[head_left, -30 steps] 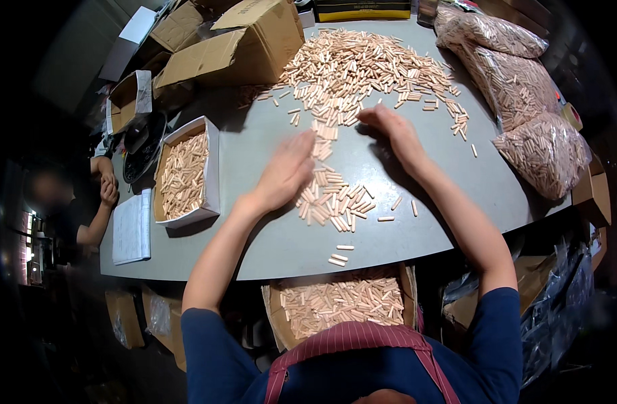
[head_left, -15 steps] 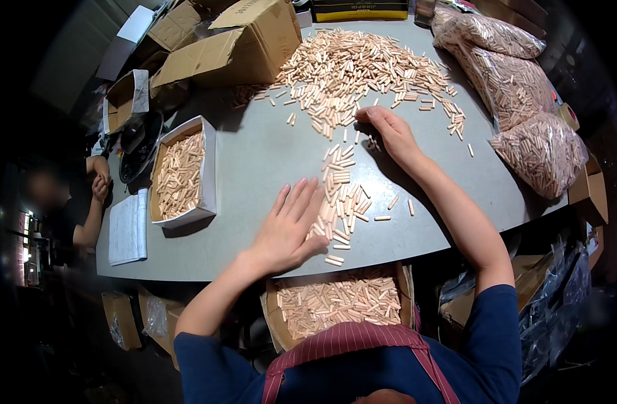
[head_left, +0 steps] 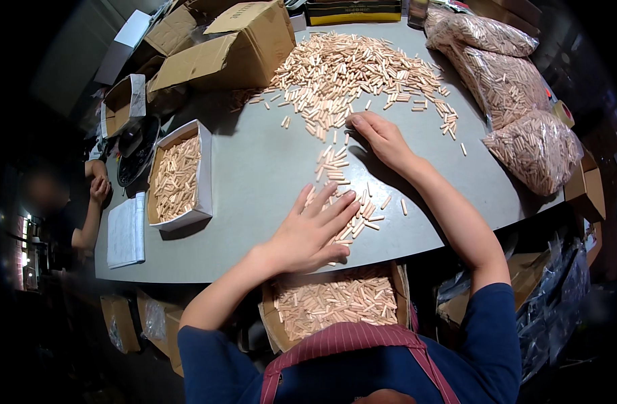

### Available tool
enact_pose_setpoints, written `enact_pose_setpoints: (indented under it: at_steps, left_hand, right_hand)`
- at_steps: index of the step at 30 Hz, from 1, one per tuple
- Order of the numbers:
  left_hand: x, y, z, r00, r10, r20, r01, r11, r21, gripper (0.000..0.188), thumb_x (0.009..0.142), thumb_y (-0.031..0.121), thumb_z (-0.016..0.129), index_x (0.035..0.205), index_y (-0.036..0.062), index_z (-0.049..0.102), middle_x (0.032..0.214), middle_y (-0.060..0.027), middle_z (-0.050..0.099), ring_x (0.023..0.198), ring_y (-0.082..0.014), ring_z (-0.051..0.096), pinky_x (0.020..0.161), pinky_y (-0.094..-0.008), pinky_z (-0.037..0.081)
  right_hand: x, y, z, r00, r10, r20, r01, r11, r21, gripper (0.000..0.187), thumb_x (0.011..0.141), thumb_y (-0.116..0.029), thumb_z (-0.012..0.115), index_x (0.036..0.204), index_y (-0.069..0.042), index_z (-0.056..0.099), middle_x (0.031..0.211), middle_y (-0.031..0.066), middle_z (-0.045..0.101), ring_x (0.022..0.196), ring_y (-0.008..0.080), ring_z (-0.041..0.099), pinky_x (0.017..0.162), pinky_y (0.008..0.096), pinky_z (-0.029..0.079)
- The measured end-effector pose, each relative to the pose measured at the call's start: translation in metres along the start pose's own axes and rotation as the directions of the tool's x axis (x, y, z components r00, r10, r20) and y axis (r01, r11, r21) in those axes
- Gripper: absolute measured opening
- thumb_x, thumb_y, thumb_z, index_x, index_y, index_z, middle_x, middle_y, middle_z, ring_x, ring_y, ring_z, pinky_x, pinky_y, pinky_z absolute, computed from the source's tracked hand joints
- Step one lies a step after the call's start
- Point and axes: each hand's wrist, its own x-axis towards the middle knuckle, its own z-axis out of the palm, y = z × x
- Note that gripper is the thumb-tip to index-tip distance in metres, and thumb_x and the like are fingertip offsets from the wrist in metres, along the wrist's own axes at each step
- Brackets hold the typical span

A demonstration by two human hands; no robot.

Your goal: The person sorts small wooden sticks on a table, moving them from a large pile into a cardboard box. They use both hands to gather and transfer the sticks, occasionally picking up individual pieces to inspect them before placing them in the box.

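Observation:
Small pale wooden dowels cover much of the grey table [head_left: 248, 155], with a large pile [head_left: 355, 64] at the far middle. A narrow trail of dowels [head_left: 331, 161] runs from it toward the near edge. Across the near part of that trail lies my left hand [head_left: 308, 232], palm down with fingers spread, hiding some of the dowels. By the pile's near tip, my right hand [head_left: 382, 140] has its fingers curled together; whatever they hold is hidden. Below the table edge, in front of me, sits a cardboard box [head_left: 269, 315] full of dowels.
A white-sided box [head_left: 204, 172] of dowels and a notebook [head_left: 126, 232] are at the left. Clear bags of dowels [head_left: 534, 151] line the right side. An open carton [head_left: 254, 50] stands at the far left. Another person's hands [head_left: 100, 188] show beyond the table's left edge.
My left hand has moved right over the dowel trail, its fingers spreading wider. My right hand stays beside the pile's near tip. The whole view has shifted slightly.

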Motion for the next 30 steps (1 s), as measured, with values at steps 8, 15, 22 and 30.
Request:
enact_pose_setpoints:
  at_steps: [8, 15, 22, 30]
  left_hand:
    - [-0.041, -0.003, 0.002, 0.980, -0.161, -0.120, 0.149, 0.984, -0.101, 0.085, 0.104, 0.060, 0.051, 0.169, 0.0114, 0.027, 0.176, -0.0170, 0.022, 0.161, -0.0471, 0.014, 0.128, -0.0647, 0.007]
    - [-0.050, 0.004, -0.004, 0.913, -0.222, -0.342, 0.171, 0.970, -0.172, 0.058, 0.097, 0.030, 0.069, 0.148, 0.0076, 0.056, 0.155, -0.0189, 0.049, 0.147, -0.0416, 0.042, 0.121, -0.0600, 0.027]
    - [0.012, 0.011, -0.005, 0.866, 0.003, -0.500, -0.052, 0.995, -0.084, 0.015, 0.081, 0.008, 0.077, 0.096, 0.0102, 0.073, 0.098, -0.0038, 0.070, 0.098, -0.0258, 0.066, 0.093, -0.0391, 0.050]
    - [0.013, 0.017, -0.014, 0.935, -0.016, -0.355, 0.029, 0.999, 0.031, 0.015, 0.079, 0.008, 0.077, 0.091, 0.0093, 0.068, 0.094, -0.0057, 0.068, 0.097, -0.0282, 0.065, 0.089, -0.0403, 0.050]
  right_hand:
    - [-0.002, -0.010, 0.005, 0.999, -0.040, -0.019, 0.038, 0.996, -0.083, 0.041, 0.110, -0.035, 0.055, 0.122, 0.002, 0.069, 0.122, 0.0202, 0.069, 0.115, 0.0359, 0.066, 0.102, 0.0402, 0.050]
    - [-0.006, -0.016, 0.014, 0.980, -0.174, 0.095, 0.190, 0.962, -0.194, 0.035, 0.106, -0.032, 0.060, 0.117, 0.000, 0.071, 0.130, 0.0218, 0.066, 0.122, 0.0395, 0.062, 0.106, 0.0453, 0.048]
    - [-0.009, -0.012, 0.005, 0.960, -0.170, 0.220, 0.239, 0.910, -0.340, 0.035, 0.106, -0.033, 0.063, 0.126, -0.004, 0.068, 0.143, 0.0190, 0.057, 0.132, 0.0369, 0.057, 0.112, 0.0429, 0.047]
    - [-0.011, -0.016, 0.001, 0.945, -0.166, 0.283, 0.262, 0.900, -0.348, 0.037, 0.105, -0.031, 0.065, 0.132, -0.005, 0.064, 0.146, 0.0194, 0.053, 0.133, 0.0390, 0.056, 0.113, 0.0440, 0.046]
